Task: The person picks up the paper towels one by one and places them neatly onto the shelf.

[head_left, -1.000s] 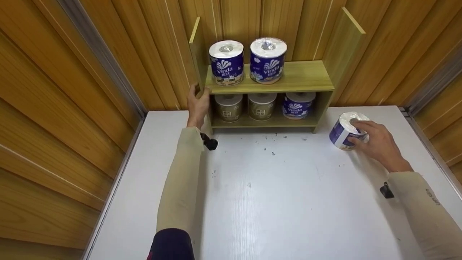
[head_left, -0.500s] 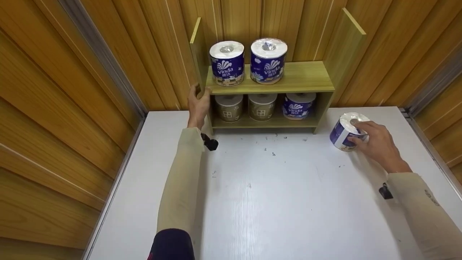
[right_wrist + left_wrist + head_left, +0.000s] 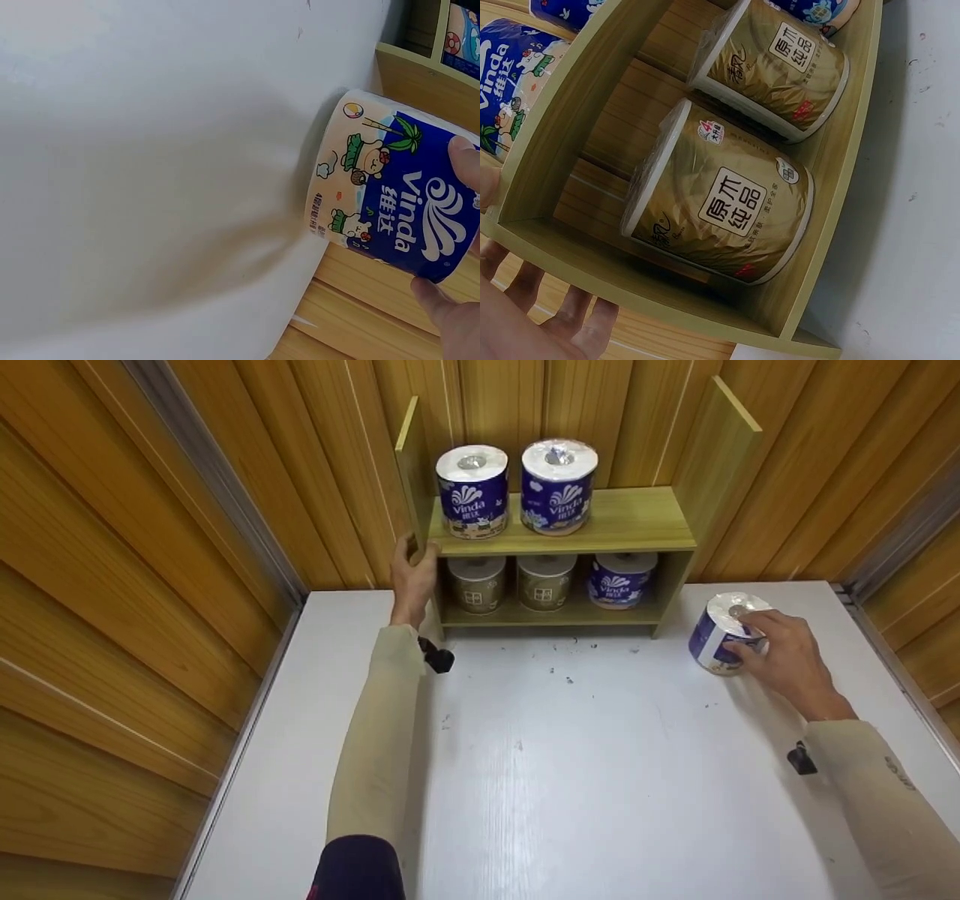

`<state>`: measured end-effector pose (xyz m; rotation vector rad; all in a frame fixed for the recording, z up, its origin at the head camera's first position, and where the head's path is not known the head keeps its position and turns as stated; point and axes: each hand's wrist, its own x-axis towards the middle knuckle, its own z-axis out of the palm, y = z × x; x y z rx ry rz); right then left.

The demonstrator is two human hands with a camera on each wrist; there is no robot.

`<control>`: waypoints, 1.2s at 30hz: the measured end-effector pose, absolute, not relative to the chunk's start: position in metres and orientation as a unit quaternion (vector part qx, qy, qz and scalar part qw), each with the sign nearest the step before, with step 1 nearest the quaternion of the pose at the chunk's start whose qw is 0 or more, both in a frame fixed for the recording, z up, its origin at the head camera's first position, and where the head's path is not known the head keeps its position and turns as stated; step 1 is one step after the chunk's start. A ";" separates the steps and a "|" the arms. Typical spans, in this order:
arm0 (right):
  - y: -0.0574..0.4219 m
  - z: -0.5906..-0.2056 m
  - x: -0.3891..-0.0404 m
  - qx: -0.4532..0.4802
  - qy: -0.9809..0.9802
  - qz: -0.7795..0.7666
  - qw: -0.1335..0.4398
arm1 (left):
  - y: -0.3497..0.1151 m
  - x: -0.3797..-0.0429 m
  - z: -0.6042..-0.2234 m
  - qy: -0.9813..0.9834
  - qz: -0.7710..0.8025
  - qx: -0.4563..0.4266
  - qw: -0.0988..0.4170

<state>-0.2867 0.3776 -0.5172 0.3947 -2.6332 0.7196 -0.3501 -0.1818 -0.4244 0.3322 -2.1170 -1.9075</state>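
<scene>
A small wooden shelf (image 3: 555, 544) stands at the back of the white table. My left hand (image 3: 412, 585) grips its left side panel, thumb over the front edge and fingers (image 3: 574, 319) along the outside. On the right, my right hand (image 3: 791, 660) pinches a blue Vinda toilet paper roll (image 3: 397, 195), thumb on its wrapper. The roll stands upright on the table beside the shelf. Two similar blue rolls, a left one (image 3: 471, 499) and a right one (image 3: 559, 491), sit on the upper board. Below are two gold rolls, one (image 3: 731, 202) nearest my left hand, and a blue roll (image 3: 619, 581).
The upper board (image 3: 637, 517) has bare wood to the right of its two rolls. The shelf's right side panel (image 3: 716, 457) rises above that board. Wooden plank walls (image 3: 135, 585) enclose the white table (image 3: 562, 780), which has small dark marks near the shelf.
</scene>
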 end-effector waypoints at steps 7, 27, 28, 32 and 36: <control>0.374 -0.515 -0.286 0.170 -0.921 0.247 0.250 | -0.182 -0.351 -0.423 -0.733 -0.657 0.121 0.128; 0.363 -0.501 -0.275 0.163 -0.910 0.262 0.277 | -0.181 -0.350 -0.424 -0.730 -0.660 0.108 0.141; 0.362 -0.500 -0.274 0.163 -0.909 0.263 0.278 | -0.180 -0.350 -0.424 -0.731 -0.659 0.108 0.142; 0.360 -0.497 -0.269 0.158 -0.908 0.268 0.280 | -0.181 -0.350 -0.425 -0.732 -0.657 0.109 0.143; 0.357 -0.493 -0.267 0.171 -0.900 0.268 0.298 | -0.182 -0.350 -0.425 -0.732 -0.658 0.098 0.145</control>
